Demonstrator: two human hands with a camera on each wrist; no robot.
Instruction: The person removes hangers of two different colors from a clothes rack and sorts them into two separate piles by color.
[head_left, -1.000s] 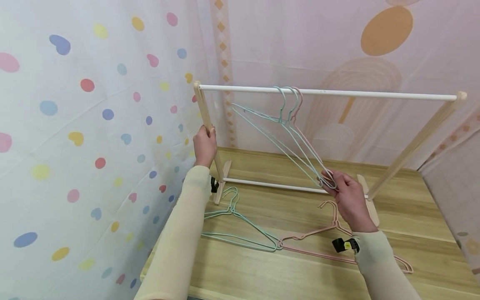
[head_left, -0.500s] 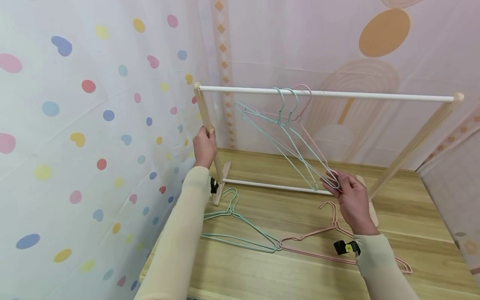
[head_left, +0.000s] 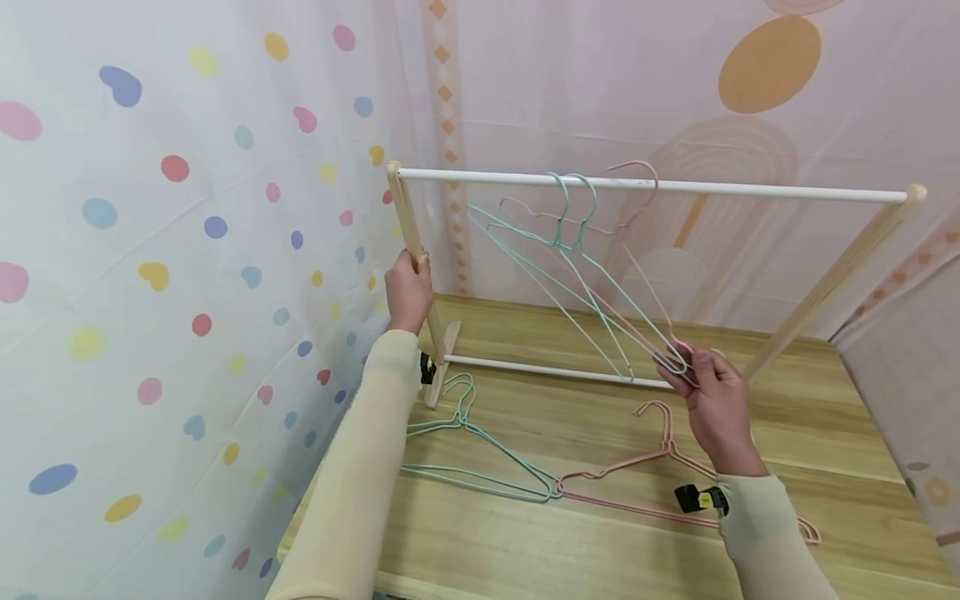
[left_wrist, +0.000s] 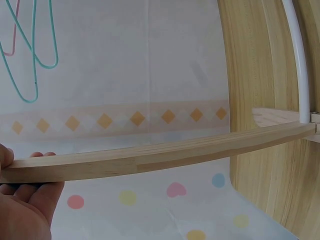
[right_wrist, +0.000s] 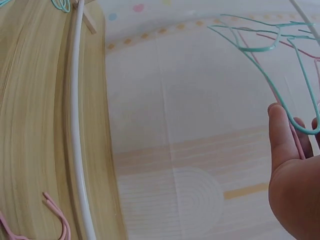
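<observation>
My left hand point(head_left: 410, 293) grips the left wooden post point(head_left: 405, 218) of a small clothes rack; the left wrist view shows its fingers point(left_wrist: 30, 202) curled under that post point(left_wrist: 150, 157). My right hand point(head_left: 697, 371) pinches the lower corner of a pink hanger point(head_left: 647, 293), and the corner of a green hanger lies in the same pinch. The pink hook point(head_left: 637, 169) sits tilted and raised over the white top rail point(head_left: 750, 190). Two green hangers point(head_left: 570, 250) hang on the rail to its left. In the right wrist view a green loop point(right_wrist: 300, 127) lies against my fingers point(right_wrist: 282, 135).
A green hanger point(head_left: 480, 454) and a pink hanger point(head_left: 637, 479) lie on the wooden table point(head_left: 525, 542) in front of the rack. The lower white rail point(head_left: 540, 369) and right post point(head_left: 825, 287) frame the rack. Patterned curtains stand close on the left and behind.
My right hand has moved a little right and swung the pink hanger; its hook rose from beside the green hooks and slid right along the rail. The left hand has stayed put.
</observation>
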